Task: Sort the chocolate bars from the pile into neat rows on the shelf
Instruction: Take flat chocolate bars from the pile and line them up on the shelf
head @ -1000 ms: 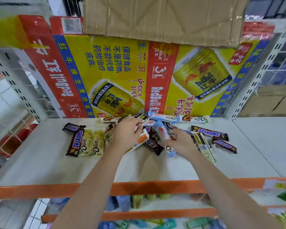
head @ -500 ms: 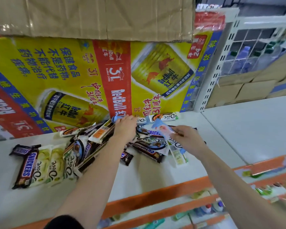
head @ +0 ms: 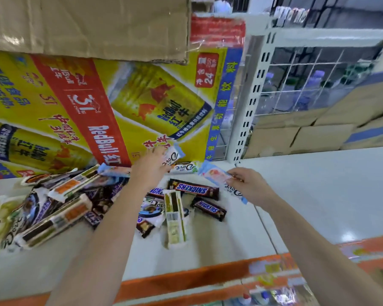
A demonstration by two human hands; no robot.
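Shelf [head: 318, 195]: white board with an orange front edge; it carries every bar, and its right half is bare.
Red Bull carton [head: 119, 111]: yellow and red, printed with cans, standing at the back of the shelf behind the bars.
Brown cardboard [head: 86, 25]: plain sheet above the carton, overlapping its top edge.
Wire panel [head: 307, 80]: white grid to the right of a slotted upright [head: 250, 102]; brown boxes [head: 296, 138] and blurred bottles show through it.
Pile of chocolate bars [head: 60, 206]: a loose, overlapping heap on the left and middle of the shelf, the bars lying at mixed angles and not in rows.
Left hand [head: 149, 166]: reached to the back of the shelf near the carton, gripping a white Dove bar [head: 173, 156] that sticks out up and to the right.
Right hand [head: 250, 186]: just right of the pile, fingertips pinching a pale blue Dove bar [head: 215, 175] lifted off the shelf.
Long Snickers bar [head: 194, 191]: flat on the shelf between the two hands.
Green-and-white bar [head: 175, 219]: pointing toward the front edge, beside the left forearm.
Short Snickers bar [head: 209, 209]: just right of the green-and-white bar, tilted.
Flat Dove bar [head: 184, 167]: against the foot of the carton, between the two held bars.
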